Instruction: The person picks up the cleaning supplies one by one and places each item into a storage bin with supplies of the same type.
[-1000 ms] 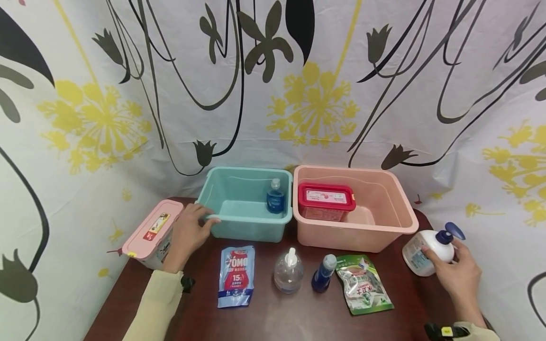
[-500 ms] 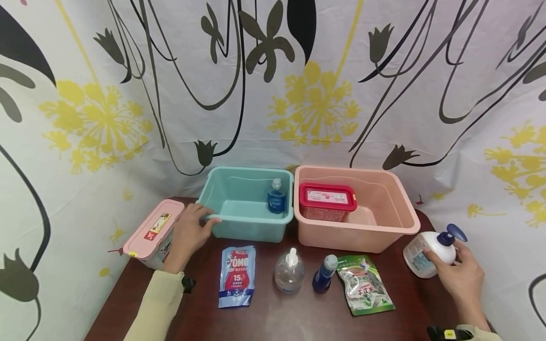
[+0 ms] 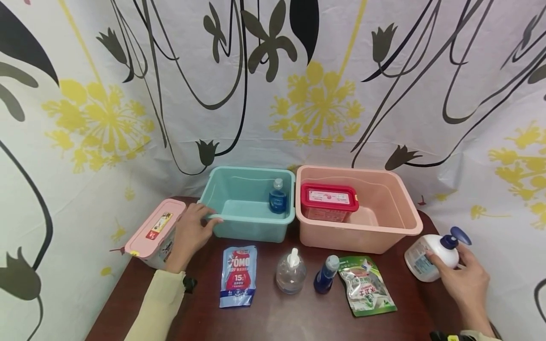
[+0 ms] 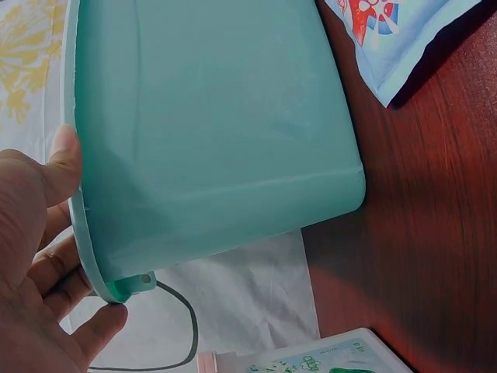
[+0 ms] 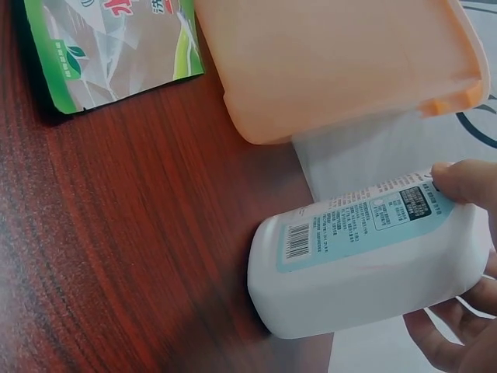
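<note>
My left hand (image 3: 193,233) grips the near left corner of the teal bin's rim (image 4: 70,85), thumb outside and fingers over the edge. Inside that teal bin (image 3: 249,229) a small blue bottle (image 3: 277,199) stands by the right wall. At the far right my right hand (image 3: 467,279) holds a white pump bottle (image 3: 432,258) with a dark blue pump head. In the right wrist view the thumb lies on the bottle's label (image 5: 365,221) and the fingers curl under its far side. The bottle leans, its base close over the table.
A pink bin (image 3: 354,237) holds a red-lidded tub (image 3: 328,201). Along the front lie a blue OMO pouch (image 3: 238,277), a clear pump bottle (image 3: 291,273), a dark blue bottle (image 3: 326,274) and a green pouch (image 3: 367,286). A pink-lidded tub (image 3: 158,229) stands left of my left hand.
The head view has shifted slightly, moving everything a little to the right. My right hand and the white pump bottle have moved slightly right and down; my left hand stays on the teal rim.
</note>
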Tool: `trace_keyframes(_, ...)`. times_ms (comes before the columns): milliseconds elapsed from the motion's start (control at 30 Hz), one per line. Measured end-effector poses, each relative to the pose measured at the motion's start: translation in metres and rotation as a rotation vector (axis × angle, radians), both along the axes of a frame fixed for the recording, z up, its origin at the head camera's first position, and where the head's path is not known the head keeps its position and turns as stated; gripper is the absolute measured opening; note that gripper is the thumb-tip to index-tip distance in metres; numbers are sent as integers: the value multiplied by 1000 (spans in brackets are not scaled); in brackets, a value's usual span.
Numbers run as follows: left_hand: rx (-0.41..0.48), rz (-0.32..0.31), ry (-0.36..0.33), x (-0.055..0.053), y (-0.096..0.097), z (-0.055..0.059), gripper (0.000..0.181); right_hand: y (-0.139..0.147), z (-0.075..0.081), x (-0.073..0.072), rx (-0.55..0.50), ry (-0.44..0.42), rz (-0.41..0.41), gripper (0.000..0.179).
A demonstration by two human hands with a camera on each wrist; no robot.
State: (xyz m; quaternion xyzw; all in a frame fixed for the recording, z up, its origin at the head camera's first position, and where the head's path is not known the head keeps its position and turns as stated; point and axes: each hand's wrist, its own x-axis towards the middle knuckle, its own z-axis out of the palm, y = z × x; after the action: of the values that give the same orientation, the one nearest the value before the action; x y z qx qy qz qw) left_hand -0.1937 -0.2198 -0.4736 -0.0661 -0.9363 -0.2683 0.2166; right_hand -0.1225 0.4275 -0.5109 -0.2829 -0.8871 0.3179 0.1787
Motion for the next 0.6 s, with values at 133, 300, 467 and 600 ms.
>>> trace_keyframes(133,-3,4,-2,0,0,-1,37,-1,1,1,2,-1,-2,84)
trace_keyframes(300,3,-3,-10,-1,0,-2,37,-4,0,4,12,-1,-5,83)
trace_keyframes(467,9,-15,-8,-1,-1,-2,36,-4,1,5,1,-6,-1,84)
trace_keyframes(600,11,-11,-15,-1,0,-1,36,-5,4,5,-9,-20,1,86)
